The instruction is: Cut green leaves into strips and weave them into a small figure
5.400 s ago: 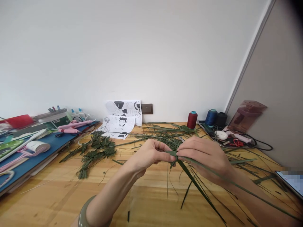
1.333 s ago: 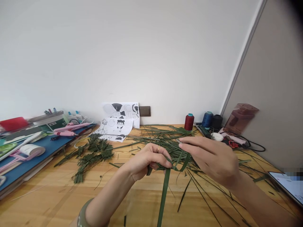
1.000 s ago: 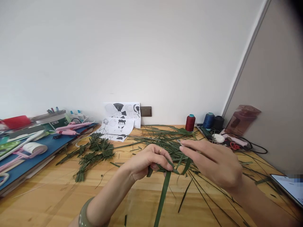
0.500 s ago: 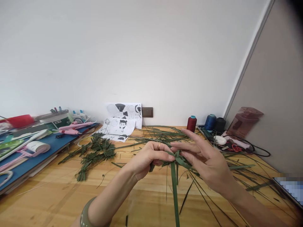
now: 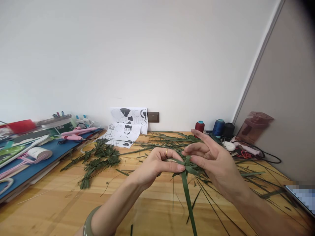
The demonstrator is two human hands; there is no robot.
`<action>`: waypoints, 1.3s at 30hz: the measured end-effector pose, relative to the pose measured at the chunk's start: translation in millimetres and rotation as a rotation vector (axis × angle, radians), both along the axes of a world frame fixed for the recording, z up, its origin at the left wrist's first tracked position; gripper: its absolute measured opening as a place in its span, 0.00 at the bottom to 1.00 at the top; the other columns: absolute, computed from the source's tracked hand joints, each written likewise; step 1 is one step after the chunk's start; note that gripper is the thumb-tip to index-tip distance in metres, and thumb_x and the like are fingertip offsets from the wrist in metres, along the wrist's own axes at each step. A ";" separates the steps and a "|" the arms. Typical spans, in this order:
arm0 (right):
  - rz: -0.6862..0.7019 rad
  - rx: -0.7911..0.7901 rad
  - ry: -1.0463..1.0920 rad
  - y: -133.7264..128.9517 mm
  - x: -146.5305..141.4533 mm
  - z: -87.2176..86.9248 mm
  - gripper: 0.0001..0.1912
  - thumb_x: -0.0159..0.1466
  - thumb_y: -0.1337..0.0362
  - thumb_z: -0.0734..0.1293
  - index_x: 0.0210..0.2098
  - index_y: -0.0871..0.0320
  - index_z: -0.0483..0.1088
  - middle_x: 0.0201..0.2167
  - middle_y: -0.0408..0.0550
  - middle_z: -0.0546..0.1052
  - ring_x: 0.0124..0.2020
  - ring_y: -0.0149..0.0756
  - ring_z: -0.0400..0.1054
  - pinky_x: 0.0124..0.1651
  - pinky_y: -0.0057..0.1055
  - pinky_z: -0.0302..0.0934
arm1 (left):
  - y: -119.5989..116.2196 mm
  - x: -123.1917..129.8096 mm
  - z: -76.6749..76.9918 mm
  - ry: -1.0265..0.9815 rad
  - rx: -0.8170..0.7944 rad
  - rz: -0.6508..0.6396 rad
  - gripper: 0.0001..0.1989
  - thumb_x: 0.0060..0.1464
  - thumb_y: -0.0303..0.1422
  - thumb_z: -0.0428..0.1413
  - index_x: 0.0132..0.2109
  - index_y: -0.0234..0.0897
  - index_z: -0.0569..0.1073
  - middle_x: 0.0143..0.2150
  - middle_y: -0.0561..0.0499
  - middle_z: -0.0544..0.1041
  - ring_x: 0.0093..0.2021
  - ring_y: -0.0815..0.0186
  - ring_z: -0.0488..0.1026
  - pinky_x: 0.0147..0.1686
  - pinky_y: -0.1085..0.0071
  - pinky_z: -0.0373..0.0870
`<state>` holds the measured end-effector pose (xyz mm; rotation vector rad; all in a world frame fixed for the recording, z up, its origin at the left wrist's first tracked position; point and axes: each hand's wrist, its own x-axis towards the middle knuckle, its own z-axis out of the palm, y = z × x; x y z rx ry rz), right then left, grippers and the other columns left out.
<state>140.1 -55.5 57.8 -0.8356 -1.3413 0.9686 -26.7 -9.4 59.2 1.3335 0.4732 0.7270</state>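
My left hand (image 5: 159,165) pinches a folded green leaf strip (image 5: 189,200) between thumb and fingers, near the middle of the view. The strip's long end hangs down toward the table's front edge. On the right, my right hand (image 5: 216,164) holds the looped part (image 5: 191,168) of the strip with thumb and fingertips, its forefinger raised. The fingertips of both hands are close together at the fold. Behind them, loose green leaves (image 5: 169,138) lie spread on the wooden table (image 5: 98,209).
Woven leaf pieces (image 5: 100,155) and printed sheets (image 5: 123,131) lie left of centre. A blue mat (image 5: 57,147) holds pink glue guns (image 5: 73,134) and tubs. Behind my right hand stand thread spools (image 5: 218,127), a tray of small items and a pink bottle (image 5: 254,127). A phone (image 5: 301,196) is far right.
Both hands have shifted slightly to the right with the strip. Its hanging end has swung right, and my right hand's fingers have curled a little.
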 end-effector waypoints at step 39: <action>0.051 -0.344 -0.074 15.9 -2.9 -11.5 0.14 0.52 0.60 0.68 0.37 0.58 0.70 0.21 0.40 0.69 0.26 0.28 0.63 0.28 0.25 0.56 | 7.4 16.0 -16.7 -0.255 -0.064 0.485 0.09 0.39 0.28 0.62 0.31 0.33 0.72 0.21 0.57 0.70 0.16 0.82 0.57 0.15 0.84 0.53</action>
